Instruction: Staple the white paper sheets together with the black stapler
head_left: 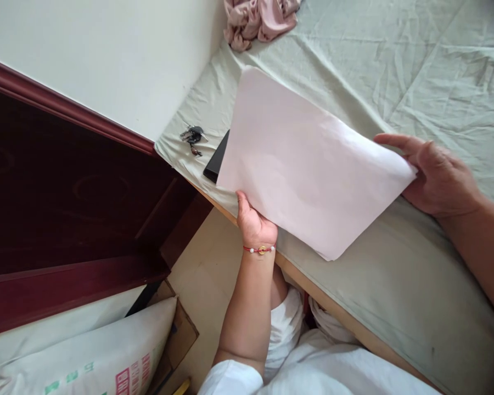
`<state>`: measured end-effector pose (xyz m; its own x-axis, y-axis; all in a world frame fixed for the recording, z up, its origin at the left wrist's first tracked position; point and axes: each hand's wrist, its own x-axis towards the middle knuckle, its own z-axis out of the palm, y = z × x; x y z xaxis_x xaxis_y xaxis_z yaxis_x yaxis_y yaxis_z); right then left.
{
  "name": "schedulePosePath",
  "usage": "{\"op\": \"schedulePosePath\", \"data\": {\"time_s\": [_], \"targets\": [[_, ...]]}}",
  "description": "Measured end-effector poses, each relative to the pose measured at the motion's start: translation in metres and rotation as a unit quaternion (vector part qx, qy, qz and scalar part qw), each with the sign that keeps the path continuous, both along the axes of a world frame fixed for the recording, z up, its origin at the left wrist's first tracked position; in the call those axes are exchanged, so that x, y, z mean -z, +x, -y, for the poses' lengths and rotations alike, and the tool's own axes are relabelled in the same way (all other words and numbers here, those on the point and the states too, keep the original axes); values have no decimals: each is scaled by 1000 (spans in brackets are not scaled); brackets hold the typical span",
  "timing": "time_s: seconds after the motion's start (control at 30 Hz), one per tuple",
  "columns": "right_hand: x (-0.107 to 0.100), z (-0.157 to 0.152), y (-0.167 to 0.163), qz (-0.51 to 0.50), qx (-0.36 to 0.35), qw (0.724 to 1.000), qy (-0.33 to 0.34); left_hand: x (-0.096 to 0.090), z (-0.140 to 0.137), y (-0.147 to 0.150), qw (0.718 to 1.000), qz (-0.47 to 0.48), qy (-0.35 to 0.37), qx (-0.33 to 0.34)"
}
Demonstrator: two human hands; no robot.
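Paper (308, 164): white, blank on the upward side, lightly bent; being held in two hands above a pale green cloth (399, 274), slanting down toward the person.

Left hand (257, 225): supporting the near left edge from below; thumb pointing up beside that edge; the other fingers are hiding beneath, so their grip cannot be told. Wrist is wearing a red cord bracelet (260, 249) with white beads and a gold-coloured ring.

Right hand (440, 175): holding the right corner, which is resting within the hand; one finger is stretching along the far edge, the lower fingers passing out of sight underneath.

Flat black object (216, 162): lying on the cloth, partly showing from behind the paper's left edge.

Keys (193, 134): bunched, lying on the cloth just beyond the black object.

Pink fabric (261, 22): lying crumpled at the far side, near the white wall (94, 60).

Dark red wooden panel (61, 175): standing at the left.

White sack (94, 356): bearing red and green print, leaning below the panel, beside cardboard (183, 334).
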<state>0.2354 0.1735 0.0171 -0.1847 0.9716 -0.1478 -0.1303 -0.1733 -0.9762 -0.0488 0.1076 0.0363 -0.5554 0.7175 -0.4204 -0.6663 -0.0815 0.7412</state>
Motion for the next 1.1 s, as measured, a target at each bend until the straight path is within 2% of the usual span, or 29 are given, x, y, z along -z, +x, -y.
{"op": "schedulePosePath", "data": {"time_s": [0.07, 0.13, 0.33, 0.4, 0.47, 0.57, 0.7, 0.9, 1.03, 1.1], "targets": [[-2, 0, -1, -65, -19, 997, -24, -1, -2, 0, 1000, 4, 1, 0], [-2, 0, -1, -84, -52, 995, -14, -3, -4, 1, 1000, 10, 2, 0], [5, 5, 4, -28, -182, 982, 37, -6, -9, 7, 999, 29, 29, 4], [7, 6, 4, -1, -156, 987, 45, -4, -9, 7, 999, 7, 47, 16], [8, 6, 3, 21, -91, 993, 73, 1, -6, 2, 997, -34, 60, 29], [2, 4, 2, -3, -20, 991, 129, 8, 1, -13, 993, -93, 57, 41], [-16, 3, 6, -9, -6, 985, 169, 7, 10, -35, 982, -168, 60, 59], [-41, 10, 21, 160, 21, 963, 215, 9, 18, -56, 949, -306, 69, 37], [-46, 10, 21, 198, 31, 945, 257, 13, 25, -61, 926, -368, 25, 82], [-50, 10, 18, 190, 25, 940, 281, 10, 29, -60, 926, -367, 7, 91]]}}
